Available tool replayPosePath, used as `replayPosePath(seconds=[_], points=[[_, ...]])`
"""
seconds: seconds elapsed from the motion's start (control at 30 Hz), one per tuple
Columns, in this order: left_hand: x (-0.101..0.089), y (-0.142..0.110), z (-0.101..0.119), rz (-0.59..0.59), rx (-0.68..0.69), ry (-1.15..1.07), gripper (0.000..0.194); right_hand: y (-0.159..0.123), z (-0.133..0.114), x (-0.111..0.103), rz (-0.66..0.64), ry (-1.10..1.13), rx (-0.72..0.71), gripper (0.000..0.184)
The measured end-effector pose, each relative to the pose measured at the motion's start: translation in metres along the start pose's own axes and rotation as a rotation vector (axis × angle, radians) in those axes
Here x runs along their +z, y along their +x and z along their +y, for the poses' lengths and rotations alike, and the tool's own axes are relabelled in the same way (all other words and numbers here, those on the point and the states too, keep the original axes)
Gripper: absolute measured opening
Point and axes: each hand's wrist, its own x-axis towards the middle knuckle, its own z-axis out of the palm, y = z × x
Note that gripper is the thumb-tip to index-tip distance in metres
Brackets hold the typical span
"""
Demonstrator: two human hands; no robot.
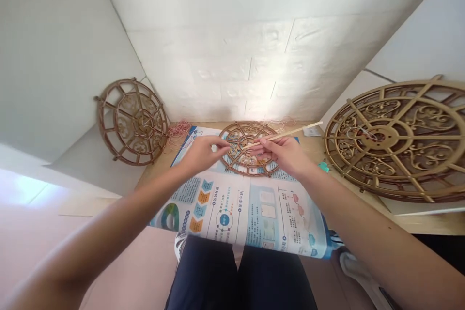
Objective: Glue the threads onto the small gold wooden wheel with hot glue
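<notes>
A round bronze-coloured openwork frame (232, 167) with scrolls and spokes lies flat on a printed sheet (250, 193). My right hand (285, 155) is above its right side, fingers closed around a thin pale stick (301, 129). One end of the stick points at the middle of the frame; the other rises to the right. My left hand (203, 154) hovers over the frame's left edge with thumb and forefinger pinched together. Whatever is between those fingertips is too small to make out.
Another round frame (103, 123) leans at the left. A larger one (390, 138) rests at the right. Tangled reddish wire (178, 131) lies behind the sheet's left corner. A small green object (323, 166) sits by the larger frame. A white wall (225, 58) closes off the back.
</notes>
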Motion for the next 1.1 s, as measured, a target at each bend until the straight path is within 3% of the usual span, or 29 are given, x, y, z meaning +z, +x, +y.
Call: replayPosePath(seconds=[0.07, 0.17, 0.3, 0.5, 0.67, 0.87, 0.97, 1.1], points=[[0.004, -0.018, 0.032, 0.062, -0.059, -0.063, 0.020, -0.014, -0.004, 0.012, 0.013, 0.016, -0.041, 0.048], [0.012, -0.048, 0.071, 0.182, -0.220, -0.352, 0.018, -0.041, -0.008, 0.030, 0.024, 0.045, -0.102, 0.041], [0.018, -0.082, 0.095, 0.247, -0.326, -0.596, 0.019, -0.082, -0.007, 0.049, 0.017, 0.063, -0.158, 0.036], [0.024, -0.120, 0.104, 0.145, -0.448, -0.703, 0.023, -0.137, 0.010, 0.061, 0.013, -0.059, -0.339, 0.015], [0.039, -0.147, 0.105, 0.074, -0.493, -0.693, 0.020, -0.176, 0.028, 0.066, 0.054, -0.217, -0.356, 0.016], [0.060, -0.185, 0.100, -0.087, -0.588, -0.669, 0.014, -0.210, 0.036, 0.072, 0.017, -0.494, -0.477, 0.023], [0.068, -0.199, 0.098, -0.154, -0.633, -0.718, 0.015, -0.218, 0.044, 0.072, -0.011, -0.461, -0.431, 0.022], [0.073, -0.209, 0.098, -0.208, -0.672, -0.805, 0.012, -0.223, 0.058, 0.069, -0.042, -0.182, -0.180, 0.020]])
